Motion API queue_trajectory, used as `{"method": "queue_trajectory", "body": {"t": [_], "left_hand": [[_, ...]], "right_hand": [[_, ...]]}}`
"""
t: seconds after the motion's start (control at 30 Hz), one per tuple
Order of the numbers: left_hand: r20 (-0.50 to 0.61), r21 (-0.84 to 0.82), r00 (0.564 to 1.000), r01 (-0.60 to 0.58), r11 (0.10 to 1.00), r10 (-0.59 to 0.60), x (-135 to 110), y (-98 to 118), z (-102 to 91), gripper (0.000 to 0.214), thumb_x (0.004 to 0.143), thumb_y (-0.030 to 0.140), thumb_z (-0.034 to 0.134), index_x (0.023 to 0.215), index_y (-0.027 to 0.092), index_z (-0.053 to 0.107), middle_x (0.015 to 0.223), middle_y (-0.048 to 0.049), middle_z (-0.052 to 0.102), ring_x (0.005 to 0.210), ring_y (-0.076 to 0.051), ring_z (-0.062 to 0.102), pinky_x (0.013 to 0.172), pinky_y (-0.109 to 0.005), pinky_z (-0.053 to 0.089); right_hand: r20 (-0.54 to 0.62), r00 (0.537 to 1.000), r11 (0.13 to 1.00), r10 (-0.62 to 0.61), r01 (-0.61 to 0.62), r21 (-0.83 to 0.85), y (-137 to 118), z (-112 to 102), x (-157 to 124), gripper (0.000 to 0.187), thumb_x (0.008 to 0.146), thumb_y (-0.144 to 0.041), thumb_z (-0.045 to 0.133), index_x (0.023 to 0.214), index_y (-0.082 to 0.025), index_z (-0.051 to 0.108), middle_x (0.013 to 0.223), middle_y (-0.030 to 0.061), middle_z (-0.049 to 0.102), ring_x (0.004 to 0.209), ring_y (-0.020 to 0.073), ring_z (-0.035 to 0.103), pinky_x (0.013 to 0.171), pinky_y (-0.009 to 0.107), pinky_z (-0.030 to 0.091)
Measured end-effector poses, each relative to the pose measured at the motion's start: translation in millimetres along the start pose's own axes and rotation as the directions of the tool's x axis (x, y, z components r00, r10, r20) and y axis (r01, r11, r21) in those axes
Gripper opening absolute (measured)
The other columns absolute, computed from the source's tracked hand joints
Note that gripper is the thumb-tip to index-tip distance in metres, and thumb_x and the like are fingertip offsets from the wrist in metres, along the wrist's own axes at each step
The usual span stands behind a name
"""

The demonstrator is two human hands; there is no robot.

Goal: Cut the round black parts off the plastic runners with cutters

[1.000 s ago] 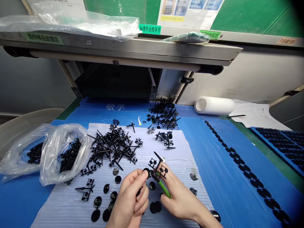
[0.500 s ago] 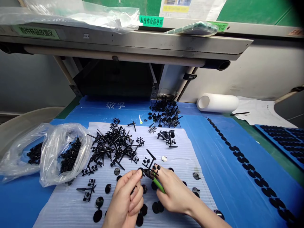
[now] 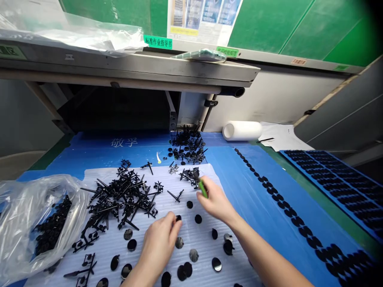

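My left hand (image 3: 160, 241) is closed, thumb and forefinger together at a small black disc (image 3: 178, 218) just above the white sheet (image 3: 167, 179). My right hand (image 3: 217, 199) is wrapped around green-handled nippers (image 3: 204, 189). The dark jaws reach a small cluster of black plastic sprues (image 3: 188, 174); whether they grip one I cannot tell. Between the hands lies a bare-looking sprue (image 3: 176, 195). Loose black discs (image 3: 198, 219) are scattered around both hands, some of them shiny.
A large heap of sprues (image 3: 125, 195) lies left, beside a clear plastic bag (image 3: 79, 191) holding small black parts. Another pile (image 3: 188, 143) is at the back. To the right, discs run in overlapping rows (image 3: 281, 201) near a blue tray (image 3: 287, 159). A white roll (image 3: 242, 130) lies behind.
My right hand has moved forward with the nippers, away from my left hand, to the sprue cluster. A sprue now lies on the sheet between them. The view has turned right.
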State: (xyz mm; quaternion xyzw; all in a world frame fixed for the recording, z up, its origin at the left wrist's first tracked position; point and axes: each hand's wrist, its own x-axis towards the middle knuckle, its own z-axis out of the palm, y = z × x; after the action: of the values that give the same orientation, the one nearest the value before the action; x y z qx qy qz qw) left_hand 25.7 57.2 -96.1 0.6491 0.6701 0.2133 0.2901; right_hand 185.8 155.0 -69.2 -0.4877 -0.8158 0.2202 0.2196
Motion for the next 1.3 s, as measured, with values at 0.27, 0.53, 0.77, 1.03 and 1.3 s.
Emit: {"method": "queue_trajectory", "body": {"t": [0.27, 0.53, 0.77, 1.03, 1.3], "left_hand": [[0.130, 0.329, 0.978, -0.199, 0.923, 0.164, 13.6, 39.0, 33.3, 0.019, 0.081, 0.020, 0.037, 0.080, 0.020, 0.056, 0.080, -0.0057, 0.060, 0.072, -0.023, 0.057, 0.056, -0.031, 0.041], [0.051, 0.064, 0.989, -0.144, 0.988, 0.141, 1.7, 24.5, 23.0, 0.017, 0.082, 0.030, 0.037, 0.079, 0.020, 0.051, 0.082, -0.0040, 0.053, 0.072, -0.018, 0.055, 0.060, -0.029, 0.041], [0.213, -0.925, 0.939, 0.283, 0.255, -0.272, -8.7, 52.3, 2.2, 0.031, 0.082, 0.046, 0.030, 0.083, 0.018, 0.042, 0.064, 0.0010, 0.050, 0.045, -0.009, 0.047, 0.037, -0.019, 0.031], [0.135, -0.962, 0.889, 0.223, 0.156, -0.437, -21.2, 72.0, -12.1, 0.031, 0.080, 0.047, 0.037, 0.073, 0.018, 0.043, 0.059, 0.0031, 0.047, 0.040, -0.007, 0.044, 0.034, -0.017, 0.028], [0.045, -0.919, 0.849, 0.241, 0.311, -0.526, -21.0, 68.7, -9.6, 0.034, 0.077, 0.053, 0.036, 0.068, 0.020, 0.040, 0.054, 0.0058, 0.039, 0.040, -0.005, 0.033, 0.034, -0.015, 0.024]], "right_hand": [[-0.151, 0.974, 0.985, 0.170, -0.167, 0.032, 37.7, 10.4, 12.5, 0.010, 0.072, -0.023, 0.049, 0.075, -0.021, 0.039, 0.067, -0.0021, 0.052, 0.059, 0.0169, 0.051, 0.051, 0.025, 0.036], [-0.288, 0.955, 0.994, -0.078, 0.096, 0.047, 32.3, -15.8, -25.5, 0.011, 0.076, -0.013, 0.045, 0.081, -0.021, 0.039, 0.079, 0.0023, 0.051, 0.072, 0.0180, 0.051, 0.063, 0.030, 0.040], [-0.279, 0.702, 0.744, -0.655, 0.664, -0.075, 7.4, -13.1, -70.5, 0.023, 0.073, 0.003, 0.044, 0.083, -0.018, 0.044, 0.094, 0.0059, 0.051, 0.076, 0.0192, 0.048, 0.060, 0.035, 0.038], [-0.247, 0.666, 0.700, -0.704, 0.710, -0.082, -18.4, -10.9, -74.3, 0.018, 0.074, 0.002, 0.045, 0.081, -0.014, 0.049, 0.090, 0.0069, 0.052, 0.073, 0.0182, 0.046, 0.056, 0.033, 0.035], [-0.206, 0.724, 0.747, -0.658, 0.663, -0.054, -36.7, -5.9, -78.4, 0.020, 0.074, 0.001, 0.041, 0.082, -0.016, 0.046, 0.083, 0.0060, 0.051, 0.067, 0.0170, 0.043, 0.056, 0.033, 0.034]]}}
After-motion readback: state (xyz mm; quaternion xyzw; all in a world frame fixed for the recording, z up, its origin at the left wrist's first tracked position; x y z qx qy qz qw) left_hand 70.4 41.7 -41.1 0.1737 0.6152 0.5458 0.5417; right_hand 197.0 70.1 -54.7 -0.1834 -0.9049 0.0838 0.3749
